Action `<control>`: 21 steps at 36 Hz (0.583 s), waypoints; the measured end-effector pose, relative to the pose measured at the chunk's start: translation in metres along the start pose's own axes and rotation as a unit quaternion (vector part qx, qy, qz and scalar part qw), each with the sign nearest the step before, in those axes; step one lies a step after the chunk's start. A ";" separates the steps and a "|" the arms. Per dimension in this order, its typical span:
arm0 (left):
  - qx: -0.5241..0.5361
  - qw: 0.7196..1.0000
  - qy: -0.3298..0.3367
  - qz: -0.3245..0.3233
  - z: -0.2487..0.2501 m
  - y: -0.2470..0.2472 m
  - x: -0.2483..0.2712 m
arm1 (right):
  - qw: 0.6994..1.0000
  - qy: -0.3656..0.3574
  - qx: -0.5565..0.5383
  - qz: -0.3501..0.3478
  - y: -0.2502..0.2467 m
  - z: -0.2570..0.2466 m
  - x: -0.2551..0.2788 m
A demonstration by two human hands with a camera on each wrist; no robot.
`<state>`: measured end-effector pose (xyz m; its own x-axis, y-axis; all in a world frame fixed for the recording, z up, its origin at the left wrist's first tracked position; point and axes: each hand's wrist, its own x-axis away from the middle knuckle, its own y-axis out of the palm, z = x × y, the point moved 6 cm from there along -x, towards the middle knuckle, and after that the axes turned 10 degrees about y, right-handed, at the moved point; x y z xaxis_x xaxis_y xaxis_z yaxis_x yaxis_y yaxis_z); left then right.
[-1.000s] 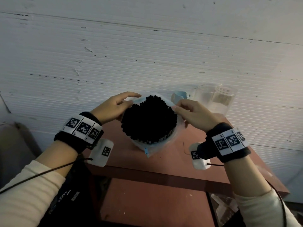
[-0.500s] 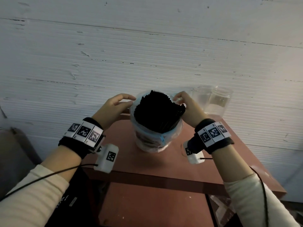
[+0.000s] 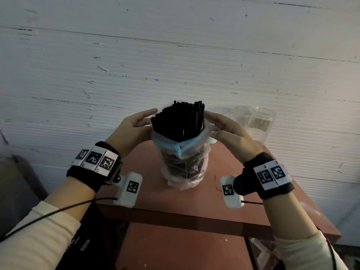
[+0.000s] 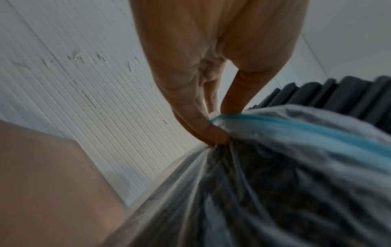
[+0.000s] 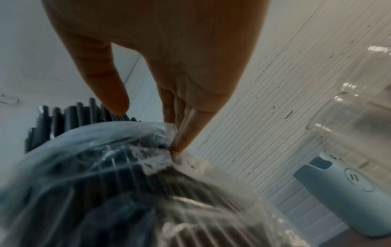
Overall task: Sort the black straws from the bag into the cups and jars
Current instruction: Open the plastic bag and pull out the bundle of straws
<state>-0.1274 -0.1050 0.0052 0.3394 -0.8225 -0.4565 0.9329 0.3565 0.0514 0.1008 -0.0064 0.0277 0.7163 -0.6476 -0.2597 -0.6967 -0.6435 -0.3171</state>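
Note:
A clear zip bag (image 3: 185, 166) with a blue seal strip stands upright on the red-brown table (image 3: 148, 162). A thick bundle of black straws (image 3: 179, 119) sticks out of its mouth. My left hand (image 3: 134, 125) holds the bag's rim on the left. In the left wrist view its fingertips (image 4: 211, 132) pinch the plastic beside the blue strip (image 4: 275, 123). My right hand (image 3: 226, 127) holds the rim on the right. Its fingertips (image 5: 183, 138) pinch the bag's edge, and the thumb (image 5: 115, 93) touches the straw tips (image 5: 69, 117).
Two clear jars (image 3: 261, 123) (image 3: 237, 115) stand at the table's back right corner, against the white ribbed wall. A blue-grey cup (image 5: 342, 192) stands on the table below a jar (image 5: 359, 108), close to my right hand. The table's front edge is near my wrists.
The bag has been stood upright from leaning toward me. Both hands have pushed its rim down, so the straws stick out higher above the plastic.

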 end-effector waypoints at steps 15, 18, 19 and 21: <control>-0.045 0.992 -0.056 -0.099 -0.018 0.016 0.008 | 0.981 0.084 0.174 0.020 0.000 0.037 -0.009; -0.057 0.992 -0.046 -0.102 -0.018 0.021 0.010 | 0.978 0.091 0.186 0.013 0.001 0.035 -0.010; -0.068 0.991 -0.043 -0.103 -0.018 0.022 0.010 | 0.977 0.093 0.193 0.015 0.002 0.034 -0.010; -0.094 0.990 -0.039 -0.100 -0.016 0.022 0.010 | 0.971 0.097 0.218 0.017 0.000 0.033 -0.011</control>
<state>-0.1049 -0.0982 -0.0128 0.1647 -0.9141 -0.3704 0.9461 0.2527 -0.2028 0.0939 0.0140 0.0007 0.6424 -0.7579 -0.1137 -0.6073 -0.4130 -0.6787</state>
